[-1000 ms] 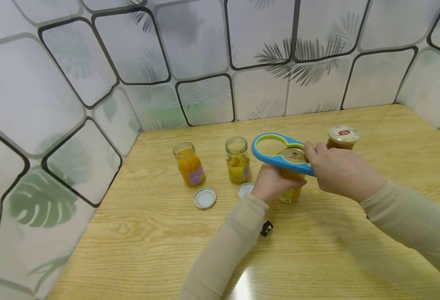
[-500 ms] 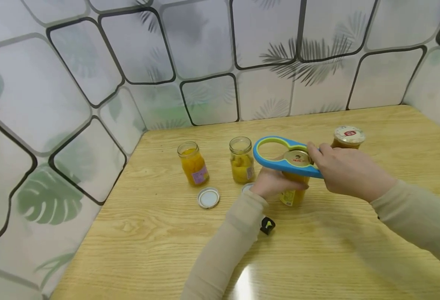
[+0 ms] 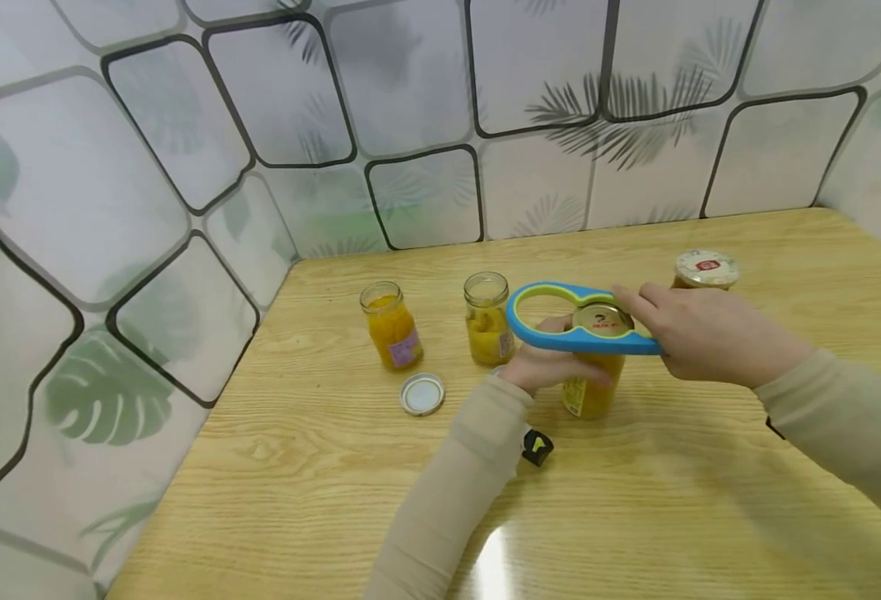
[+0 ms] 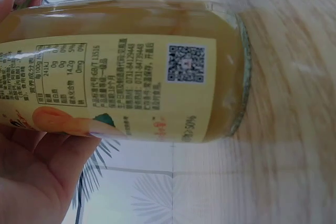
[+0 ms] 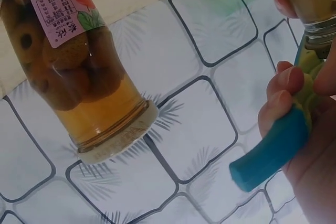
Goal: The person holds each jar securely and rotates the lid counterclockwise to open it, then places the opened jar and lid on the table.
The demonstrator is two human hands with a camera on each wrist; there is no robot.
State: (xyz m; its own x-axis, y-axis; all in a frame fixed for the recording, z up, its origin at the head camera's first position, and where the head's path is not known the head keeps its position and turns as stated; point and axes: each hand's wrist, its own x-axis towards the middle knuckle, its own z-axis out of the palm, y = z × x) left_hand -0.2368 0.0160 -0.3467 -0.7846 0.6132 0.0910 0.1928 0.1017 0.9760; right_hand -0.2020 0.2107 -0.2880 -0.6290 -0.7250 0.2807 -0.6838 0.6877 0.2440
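In the head view, my left hand point(image 3: 541, 367) grips a glass jar point(image 3: 593, 396) of orange-coloured contents around its upper part. The left wrist view shows this jar's yellow label point(image 4: 136, 77) close up, fingers point(image 4: 73, 161) beneath it. A blue and lime jar opener point(image 3: 553, 340) lies across the jar's top, one ring around the gold lid point(image 3: 603, 319) and a larger, vacant ring pointing left. My right hand point(image 3: 718, 333) grips the opener at its right end. From the right wrist, the opener's blue handle end point(image 5: 273, 150) sticks out past the curled fingers.
Two lidless jars stand left on the wooden table point(image 3: 297, 467): one with orange fruit point(image 3: 393, 333), one with yellow fruit point(image 3: 488, 337). A white-lined lid point(image 3: 422, 394) lies before them. Behind my right hand stands a lidded jar point(image 3: 706, 268), pink-labelled in the right wrist view.
The opener has turned slightly on the jar, its left ring coming nearer to me. My right hand has shifted a little to the right. My left hand keeps its grip; the head view has shifted slightly.
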